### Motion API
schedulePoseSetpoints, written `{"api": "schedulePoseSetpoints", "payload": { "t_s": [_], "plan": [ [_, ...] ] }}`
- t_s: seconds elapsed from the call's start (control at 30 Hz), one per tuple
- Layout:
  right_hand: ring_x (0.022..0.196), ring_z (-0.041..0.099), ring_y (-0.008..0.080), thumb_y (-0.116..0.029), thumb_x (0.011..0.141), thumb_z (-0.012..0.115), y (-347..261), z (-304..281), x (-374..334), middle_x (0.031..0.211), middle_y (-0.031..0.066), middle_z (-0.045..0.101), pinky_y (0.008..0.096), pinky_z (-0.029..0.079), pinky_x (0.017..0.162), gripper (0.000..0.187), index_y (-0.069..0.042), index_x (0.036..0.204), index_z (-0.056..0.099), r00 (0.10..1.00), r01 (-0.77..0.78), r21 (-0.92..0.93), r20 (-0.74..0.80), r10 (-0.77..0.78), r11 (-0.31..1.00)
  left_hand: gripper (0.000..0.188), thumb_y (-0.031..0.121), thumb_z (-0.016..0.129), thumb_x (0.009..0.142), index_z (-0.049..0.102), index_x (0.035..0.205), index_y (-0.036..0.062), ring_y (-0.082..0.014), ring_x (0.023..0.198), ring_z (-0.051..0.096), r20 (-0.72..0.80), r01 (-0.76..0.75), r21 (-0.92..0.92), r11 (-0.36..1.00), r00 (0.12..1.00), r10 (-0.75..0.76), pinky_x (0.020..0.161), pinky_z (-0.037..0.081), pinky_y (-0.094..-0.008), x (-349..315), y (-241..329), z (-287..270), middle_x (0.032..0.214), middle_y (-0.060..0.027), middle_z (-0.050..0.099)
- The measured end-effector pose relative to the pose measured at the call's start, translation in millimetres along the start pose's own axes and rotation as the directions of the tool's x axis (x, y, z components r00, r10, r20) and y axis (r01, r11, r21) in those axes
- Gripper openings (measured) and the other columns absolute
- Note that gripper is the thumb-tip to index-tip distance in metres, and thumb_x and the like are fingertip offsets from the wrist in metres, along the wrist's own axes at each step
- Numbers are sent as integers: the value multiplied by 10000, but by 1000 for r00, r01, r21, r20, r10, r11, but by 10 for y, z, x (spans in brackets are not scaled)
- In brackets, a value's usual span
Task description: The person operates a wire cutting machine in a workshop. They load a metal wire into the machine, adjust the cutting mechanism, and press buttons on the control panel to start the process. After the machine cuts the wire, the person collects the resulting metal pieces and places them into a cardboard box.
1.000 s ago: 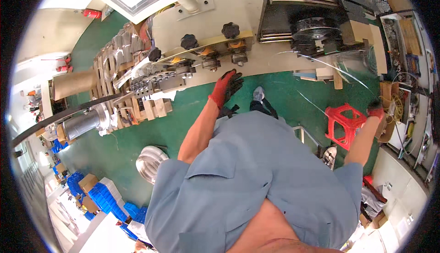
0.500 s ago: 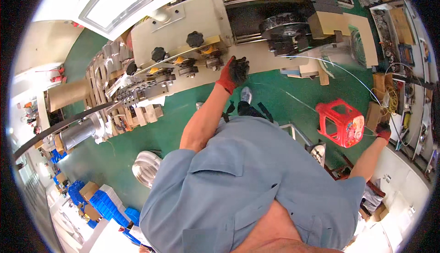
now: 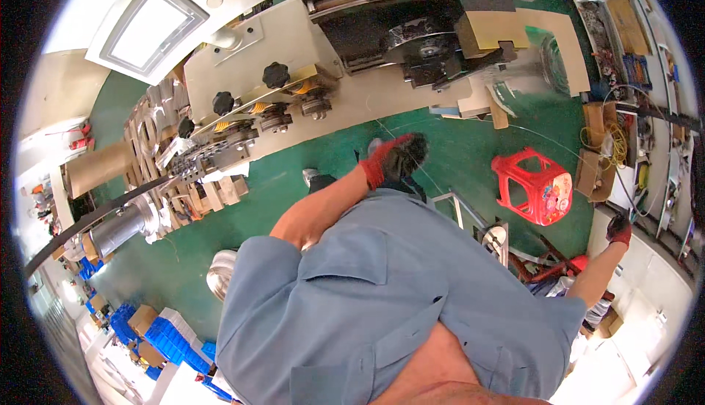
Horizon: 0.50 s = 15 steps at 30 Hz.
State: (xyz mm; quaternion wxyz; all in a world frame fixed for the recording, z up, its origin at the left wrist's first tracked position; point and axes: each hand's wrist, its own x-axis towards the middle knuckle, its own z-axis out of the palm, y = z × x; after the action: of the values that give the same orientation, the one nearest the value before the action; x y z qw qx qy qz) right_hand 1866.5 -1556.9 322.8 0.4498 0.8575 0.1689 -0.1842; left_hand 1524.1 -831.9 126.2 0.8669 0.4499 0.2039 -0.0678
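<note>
My left hand [image 3: 402,158], in a red glove with a dark, dirty palm, is in front of my body over the green floor. Its fingers are curled round a thin wire [image 3: 432,182], which runs from near the machine's edge past the hand toward my body. My right hand [image 3: 619,229], gloved the same way, is stretched far out to the right beside the shelving. Its fingers look closed, but what they hold is too small to make out. Ahead stands a beige machine [image 3: 257,45] with black knobs [image 3: 276,75] and a row of metal rollers [image 3: 276,120].
A red plastic stool [image 3: 534,185] stands to the right, between my hands. Beyond it are a cardboard box [image 3: 596,174] and yellow cord [image 3: 596,137]. The machine's screen [image 3: 152,30] is at the upper left. A metal frame [image 3: 470,214] stands near my right side.
My left hand has come away from the machine's edge, toward my body and slightly right. My right hand has moved a little outward and nearer. The view has shifted, so the machine sits further left.
</note>
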Motion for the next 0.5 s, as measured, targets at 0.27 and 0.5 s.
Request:
{"api": "schedulePoseSetpoints", "payload": {
  "t_s": [0.27, 0.5],
  "plan": [
    [880, 595, 263, -210, 821, 518, 318, 352, -200, 887, 120, 646, 358, 462, 793, 220, -50, 914, 635, 997, -66, 154, -28, 71, 986, 325, 254, 624, 822, 590, 1096, 82, -198, 849, 617, -314, -24, 552, 833, 920, 235, 714, 503, -335, 147, -773, -698, 990, -81, 656],
    [880, 600, 182, -270, 903, 536, 458, 455, -212, 944, 42, 662, 314, 487, 771, 250, -75, 1029, 629, 915, -180, 677, 382, 132, -713, 779, 297, 741, 682, 364, 1313, 38, -341, 1085, 546, -676, 646, 510, 568, 709, -199, 973, 412, -444, -589, -906, -1208, 1215, -163, 535]
  ]
}}
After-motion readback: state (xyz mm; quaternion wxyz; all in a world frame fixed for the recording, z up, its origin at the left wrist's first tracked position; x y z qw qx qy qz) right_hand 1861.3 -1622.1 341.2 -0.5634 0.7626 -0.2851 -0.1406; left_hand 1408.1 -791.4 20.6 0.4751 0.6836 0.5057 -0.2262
